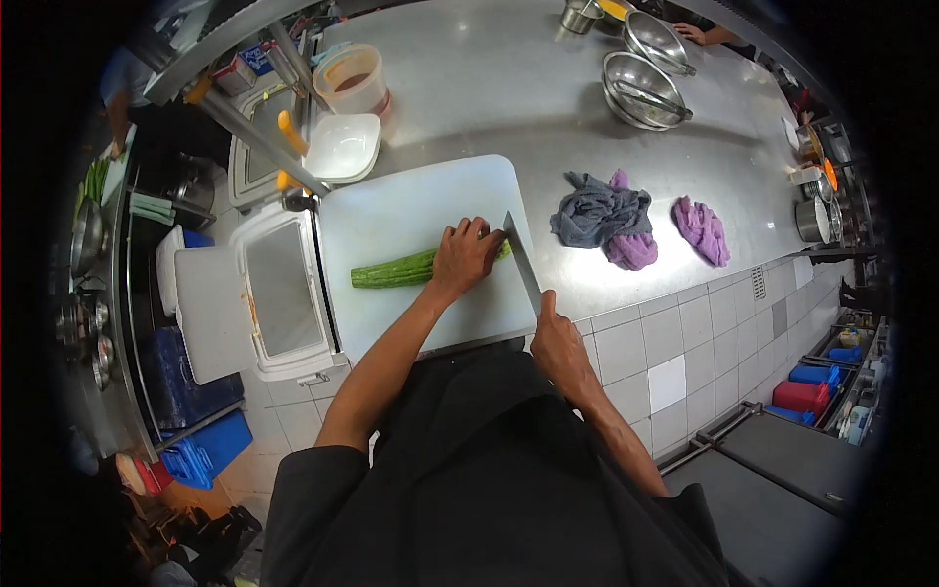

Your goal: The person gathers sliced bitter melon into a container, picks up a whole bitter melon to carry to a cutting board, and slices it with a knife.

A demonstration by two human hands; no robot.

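Note:
A long green vegetable (396, 272) with lengthwise ridges lies across the white cutting board (411, 201). My left hand (468, 256) presses down on it near its right end, with the fingers curled over it. The kitchen knife (523, 262) is gripped in my right hand (563, 344), fingers wrapped round the handle. Its blade slants up and away from me at the vegetable's right end, with the tip close beside my left fingertips. Part of the vegetable is hidden under my left hand.
Grey and purple cloths (602, 215) lie right of the board, near another purple cloth (700, 231). Metal bowls (641, 90) stand farther back. A white square dish (342, 147) and a plastic tub (350, 78) sit behind the board. Another person's hand (691, 34) shows at the far right.

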